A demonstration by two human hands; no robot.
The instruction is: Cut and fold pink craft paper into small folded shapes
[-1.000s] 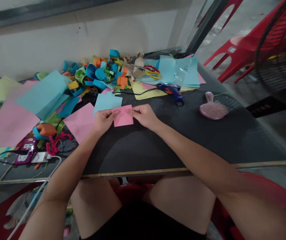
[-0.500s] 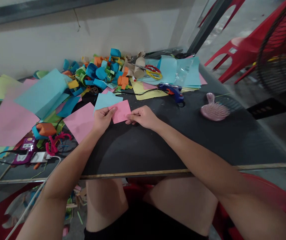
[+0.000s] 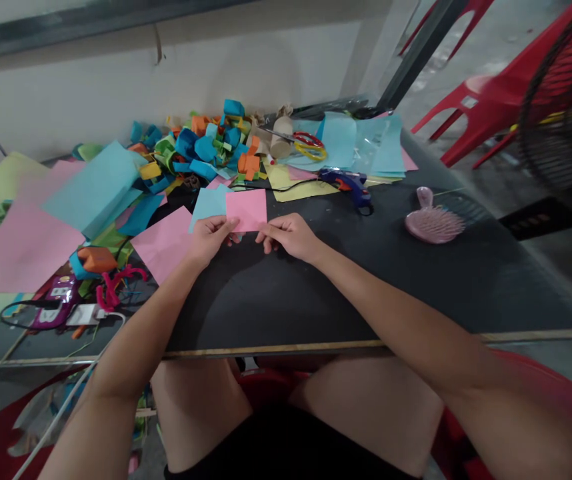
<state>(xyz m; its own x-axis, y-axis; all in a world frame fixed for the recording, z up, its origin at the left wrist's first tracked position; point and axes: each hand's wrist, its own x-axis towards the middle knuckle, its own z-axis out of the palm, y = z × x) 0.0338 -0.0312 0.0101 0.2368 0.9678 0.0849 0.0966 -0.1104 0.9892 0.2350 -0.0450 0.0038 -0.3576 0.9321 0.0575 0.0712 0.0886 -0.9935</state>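
Note:
A small pink square of paper [image 3: 247, 209] is held up between my two hands, above the dark tabletop. My left hand [image 3: 211, 237] pinches its lower left corner with the thumb in front. At the lower right corner, the thumb and fingers of my right hand [image 3: 290, 235] close on it. Behind the square and partly covered by it lies a light blue sheet [image 3: 209, 201]. A larger pink sheet [image 3: 162, 241] rests on the table just left of my left hand.
Folded coloured paper pieces [image 3: 206, 147] are heaped at the back, beside scissors [image 3: 310, 145] and a cardboard tube [image 3: 281, 137]. A blue glue gun [image 3: 349, 185] lies right of them. Further right is a pink hairbrush [image 3: 433, 223]. Large sheets [image 3: 31, 233] cover the left side.
The pink square has turned from tilted to nearly level and risen slightly, with both hands still on it. The view has shifted a little.

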